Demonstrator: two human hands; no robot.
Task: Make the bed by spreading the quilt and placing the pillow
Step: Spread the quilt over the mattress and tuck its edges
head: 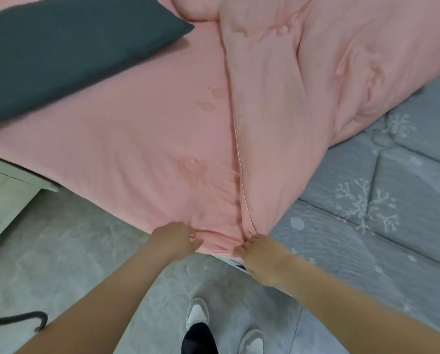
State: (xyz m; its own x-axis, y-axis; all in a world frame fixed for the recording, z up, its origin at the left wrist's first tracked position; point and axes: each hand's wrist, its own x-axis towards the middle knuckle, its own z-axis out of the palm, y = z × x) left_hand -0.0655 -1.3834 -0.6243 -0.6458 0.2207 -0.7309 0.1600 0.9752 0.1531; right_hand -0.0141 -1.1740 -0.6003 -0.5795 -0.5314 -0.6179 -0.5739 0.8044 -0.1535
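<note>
A pink quilt [142,139] lies across the bed, its left part flat and its right part [316,72] folded back in a thick rumpled layer. Both of my hands pinch its near edge, which hangs over the bed's side. My left hand [174,237] is shut on the edge of the flat layer. My right hand [259,254] grips the edge where the folded layer's seam comes down. A dark grey pillow [68,52] lies at the upper left, on the quilt.
A grey mattress cover [382,200] with white snowflake prints shows at the right. A pale bedside cabinet [7,198] stands at the left. The floor [86,264] is grey marble-like tile; my white shoes [197,312] are below. A dark curved object [35,319] lies at bottom left.
</note>
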